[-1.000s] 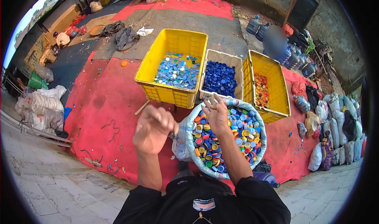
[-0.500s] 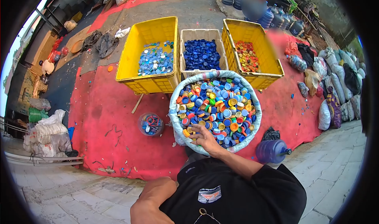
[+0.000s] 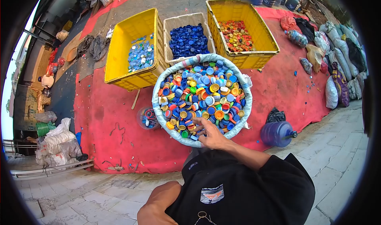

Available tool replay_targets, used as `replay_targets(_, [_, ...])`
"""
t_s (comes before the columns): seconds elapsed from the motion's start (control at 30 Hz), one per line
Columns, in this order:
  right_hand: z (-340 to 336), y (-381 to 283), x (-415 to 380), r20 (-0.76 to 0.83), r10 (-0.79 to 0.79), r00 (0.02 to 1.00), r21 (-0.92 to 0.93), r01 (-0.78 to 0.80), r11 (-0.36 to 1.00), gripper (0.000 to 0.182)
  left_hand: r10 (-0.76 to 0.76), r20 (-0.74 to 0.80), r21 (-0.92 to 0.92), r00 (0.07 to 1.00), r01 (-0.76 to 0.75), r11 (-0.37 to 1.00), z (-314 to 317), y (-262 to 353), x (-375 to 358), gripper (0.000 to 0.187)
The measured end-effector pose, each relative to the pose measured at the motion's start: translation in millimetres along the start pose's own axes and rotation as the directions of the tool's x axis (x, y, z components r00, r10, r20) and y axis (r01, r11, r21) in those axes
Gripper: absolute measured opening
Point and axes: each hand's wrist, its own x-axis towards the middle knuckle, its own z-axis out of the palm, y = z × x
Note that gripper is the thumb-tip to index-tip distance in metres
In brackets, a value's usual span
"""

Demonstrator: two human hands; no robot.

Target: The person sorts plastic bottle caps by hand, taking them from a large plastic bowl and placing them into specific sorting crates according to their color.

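A round container with a pale blue wrapped rim [image 3: 247,106] holds mixed coloured bottle caps [image 3: 202,94]. Over its near edge is my right hand [image 3: 209,134], fingers apart and bent at the caps, with nothing visibly held. My left hand is out of sight; only the left arm shows, bent beside the black shirt. Beyond the container stand a yellow crate [image 3: 115,66] with light blue and white caps, a whitish crate [image 3: 210,42] with dark blue caps, and another yellow crate [image 3: 254,22] with red, orange and yellow caps.
A small clear tub [image 3: 147,118] sits left of the round container on the red ground sheet [image 3: 115,145]. To the right lies a blue water jug [image 3: 278,133] by a black bag [image 3: 276,115]. Filled sacks [image 3: 341,66] line the far right; white bags [image 3: 59,143] are piled at left.
The view has shifted, so the crates and container appear farther left and higher. My right hand stays by the near rim, its fingers now more bent toward the caps.
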Motion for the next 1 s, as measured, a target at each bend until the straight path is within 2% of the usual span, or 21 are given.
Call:
replay_targets(0.03, [-5, 1, -2, -0.012, -0.039, 0.999, -0.059, 0.038, 0.998, 0.07, -0.006, -0.002, -0.007, 1.0, 0.005, 1.0, 1, -2, 2, 0.023])
replay_targets(0.13, [-18, 0, -9, -0.03, 0.008, 1.0, -0.055, -0.009, 0.998, 0.069, -0.008, 0.013, -0.049, 1.0, 0.008, 0.999, 9, -9, 5, 0.023])
replay_targets(0.2, [-25, 7, -10, -0.041, -0.005, 0.999, -0.085, 0.002, 0.996, 0.068, 0.015, 0.079, -0.153, 0.997, -0.003, 0.988, 11, -17, 9, 0.025])
replay_targets(0.27, [-33, 9, -12, -0.051, 0.021, 0.998, -0.086, -0.026, 0.996, 0.071, 0.002, 0.084, -0.212, 0.996, 0.015, 0.977, 4, -24, 17, 0.007])
replay_targets(0.3, [-35, 9, -12, -0.052, 0.033, 0.998, -0.085, -0.037, 0.996, 0.073, -0.007, 0.086, -0.239, 0.996, 0.027, 0.971, 1, -27, 21, 0.015])
replay_targets(0.4, [-41, 13, -8, -0.041, 0.02, 0.999, -0.096, -0.024, 0.995, 0.072, -0.021, 0.034, -0.208, 0.999, 0.027, 0.978, 7, -28, 23, 0.022])
replay_targets(0.5, [-44, 13, -4, -0.027, 0.021, 0.999, -0.157, -0.025, 0.987, 0.072, -0.05, 0.048, -0.112, 0.998, 0.055, 0.992, 11, -22, 28, 0.022])
replay_targets(0.6, [-43, 13, -2, -0.022, -0.022, 1.0, -0.24, 0.017, 0.971, 0.07, -0.064, 0.119, -0.143, 0.991, 0.081, 0.986, 10, -16, 33, 0.023])
replay_targets(0.8, [-35, 16, 15, -0.086, -0.071, 0.994, -0.38, 0.033, 0.925, 0.067, 0.004, 0.039, -0.213, 0.999, 0.004, 0.977, -7, -2, 14, 0.019])
replay_targets(0.83, [-33, 13, 21, -0.115, -0.08, 0.99, -0.418, 0.024, 0.908, 0.065, 0.005, 0.066, -0.199, 0.998, 0.008, 0.98, -11, 1, 10, 0.019])
replay_targets(0.9, [-31, 3, 30, -0.133, -0.057, 0.989, -0.381, 0.002, 0.925, 0.061, 0.009, 0.109, -0.154, 0.994, 0.008, 0.988, -18, 10, 1, 0.018])
replay_targets(0.93, [-28, -4, 38, -0.136, -0.05, 0.989, -0.358, -0.002, 0.934, 0.059, 0.017, 0.082, -0.171, 0.997, -0.002, 0.985, -19, 13, -3, 0.019])
replay_targets(0.97, [-26, -8, 49, -0.14, -0.075, 0.987, -0.371, 0.017, 0.929, 0.052, 0.02, 0.057, -0.187, 0.998, -0.009, 0.982, -18, 16, -5, 0.02])
replay_targets(1.0, [-25, -7, 61, -0.128, -0.173, 0.977, -0.464, 0.096, 0.881, 0.049, 0.023, 0.031, -0.205, 0.999, -0.016, 0.979, -18, 21, -9, 0.021])
